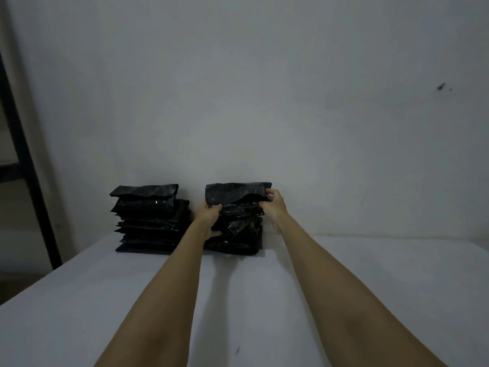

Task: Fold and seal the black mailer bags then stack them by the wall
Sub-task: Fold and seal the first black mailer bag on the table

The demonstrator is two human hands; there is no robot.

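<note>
Dim, bluish light; soft shadows fall under the forearms on the white table (370,260); wide-angle bending at the edges, slight softness throughout.

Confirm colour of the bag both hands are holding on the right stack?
Glossy black, seen in the head view: the top bag on the right stack.

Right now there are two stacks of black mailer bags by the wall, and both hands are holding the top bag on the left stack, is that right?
Not quite. The head view shows the left hand and right hand holding the top bag on the right stack, not the left stack. The rest holds: two stacks of black mailer bags by the wall.
</note>
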